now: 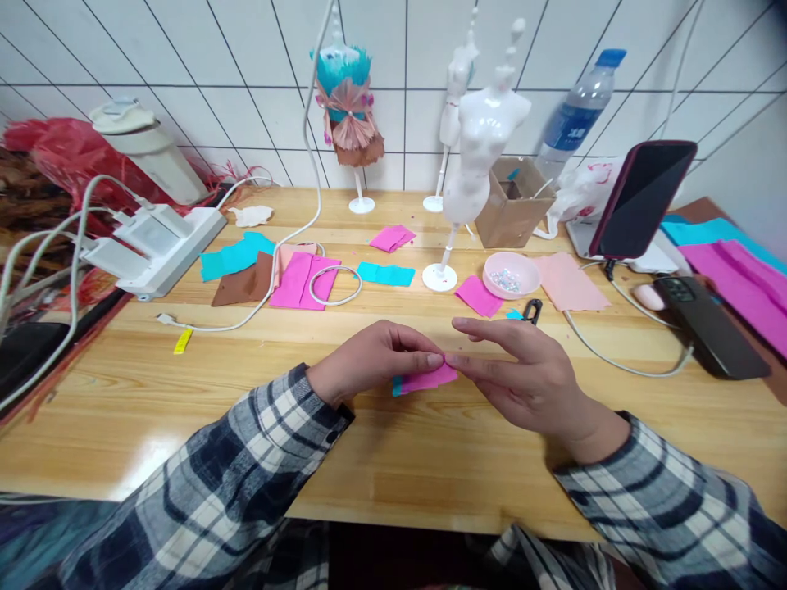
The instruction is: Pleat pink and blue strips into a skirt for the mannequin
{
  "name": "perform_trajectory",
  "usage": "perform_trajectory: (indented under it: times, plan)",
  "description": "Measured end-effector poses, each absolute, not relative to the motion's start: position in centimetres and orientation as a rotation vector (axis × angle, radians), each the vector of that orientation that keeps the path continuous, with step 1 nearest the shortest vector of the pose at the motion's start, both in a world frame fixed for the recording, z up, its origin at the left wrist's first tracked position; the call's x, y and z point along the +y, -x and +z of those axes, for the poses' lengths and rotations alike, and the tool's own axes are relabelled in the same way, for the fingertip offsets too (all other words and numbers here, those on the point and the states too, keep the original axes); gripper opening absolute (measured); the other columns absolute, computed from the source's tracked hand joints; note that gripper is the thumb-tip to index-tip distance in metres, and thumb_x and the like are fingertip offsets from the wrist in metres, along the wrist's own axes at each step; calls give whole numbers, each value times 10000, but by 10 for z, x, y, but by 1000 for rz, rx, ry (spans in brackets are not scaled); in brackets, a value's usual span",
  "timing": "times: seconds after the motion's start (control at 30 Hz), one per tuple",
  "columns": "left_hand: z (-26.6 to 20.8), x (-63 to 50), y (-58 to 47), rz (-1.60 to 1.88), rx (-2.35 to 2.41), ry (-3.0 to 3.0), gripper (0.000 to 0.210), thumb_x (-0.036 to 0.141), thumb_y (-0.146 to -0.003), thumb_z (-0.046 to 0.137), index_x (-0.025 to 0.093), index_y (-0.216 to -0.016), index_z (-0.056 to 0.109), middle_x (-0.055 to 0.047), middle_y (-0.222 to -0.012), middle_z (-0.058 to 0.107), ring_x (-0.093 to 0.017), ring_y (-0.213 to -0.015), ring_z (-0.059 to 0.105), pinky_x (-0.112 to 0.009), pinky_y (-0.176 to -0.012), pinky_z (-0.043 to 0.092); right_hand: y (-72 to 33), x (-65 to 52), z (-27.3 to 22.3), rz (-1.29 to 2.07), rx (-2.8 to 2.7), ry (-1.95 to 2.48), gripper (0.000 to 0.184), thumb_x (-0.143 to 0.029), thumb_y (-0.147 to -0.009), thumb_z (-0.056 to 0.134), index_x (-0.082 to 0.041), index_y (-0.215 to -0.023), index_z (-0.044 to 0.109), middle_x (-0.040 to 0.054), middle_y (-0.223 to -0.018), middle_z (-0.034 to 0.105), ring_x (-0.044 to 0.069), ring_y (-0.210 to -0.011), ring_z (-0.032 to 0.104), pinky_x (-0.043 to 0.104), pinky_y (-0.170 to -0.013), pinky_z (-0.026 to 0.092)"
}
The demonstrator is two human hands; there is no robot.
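Between thumb and fingers, my left hand (384,360) pinches a small piece of pink crepe paper (427,379) with a blue piece (398,387) showing at its left edge. My right hand (529,373) has its fingers stretched out and apart, and a fingertip touches the pink paper's upper right corner. Just beyond the hands stands a bare white mannequin (479,147) on a round base. A pink square (479,296), a blue strip (385,274) and a pink bowl of small shiny beads (510,275) lie behind the hands.
A dressed mannequin (348,106) and another white one (455,106) stand by the tiled wall. At left are a power strip (178,246) and looping cables. A cardboard box (513,209), a propped phone (643,201) and a dark phone (710,328) are at right.
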State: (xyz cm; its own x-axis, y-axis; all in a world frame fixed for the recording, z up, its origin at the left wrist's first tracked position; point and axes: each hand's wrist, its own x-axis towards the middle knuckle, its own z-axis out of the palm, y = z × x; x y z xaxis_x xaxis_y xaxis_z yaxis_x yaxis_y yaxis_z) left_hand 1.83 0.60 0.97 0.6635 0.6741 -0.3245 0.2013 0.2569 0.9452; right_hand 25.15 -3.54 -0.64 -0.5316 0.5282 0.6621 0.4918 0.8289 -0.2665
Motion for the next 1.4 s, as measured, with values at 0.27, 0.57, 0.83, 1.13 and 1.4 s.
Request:
perform_trajectory:
  times: [0.27, 0.57, 0.83, 1.13, 1.4]
  plan:
    - [4, 8, -17, 389, 841, -1404, 190, 330, -794, 740, 152, -854, 771, 14, -695, 672, -69, -618, 516, -190, -582, 384, -253, -37, -4, 0, -2331, 729, 387, -75, -809, 652, -242, -1155, 693, 115, -1387, 579, 286, -1078, 625, 458, -830, 529]
    - [5, 6, -16, 477, 800, -1380, 176, 297, -773, 746, 127, -818, 762, 7, -666, 660, -69, -592, 506, -192, -545, 384, -253, -37, -5, 84, -2293, 710, 460, -63, -821, 623, -280, -1226, 651, 105, -1398, 567, 238, -1037, 638, 425, -807, 542]
    - [8, 5, -20, 467, 844, -1383, 174, 297, -757, 736, 125, -778, 748, 13, -633, 638, -66, -557, 497, -191, -519, 382, -254, -37, -5, 123, -2309, 735, 445, -69, -825, 621, -287, -1212, 662, 99, -1415, 546, 236, -1041, 630, 429, -824, 532]
    - [7, 5, -22, 363, 854, -1487, 184, 289, -745, 716, 113, -789, 745, -3, -652, 658, -79, -572, 516, -196, -536, 400, -251, -37, -2, 378, -2206, 781, 293, -80, -846, 586, -253, -1030, 736, 88, -1306, 610, 154, -873, 621, 351, -781, 538]
    - [6, 5, -21, 325, 823, -1510, 207, 313, -747, 714, 117, -799, 753, -21, -690, 684, -99, -610, 545, -207, -559, 413, -249, -39, 0, 448, -2181, 795, 229, -110, -846, 587, -218, -965, 749, 74, -1130, 703, 135, -824, 658, 286, -747, 549]
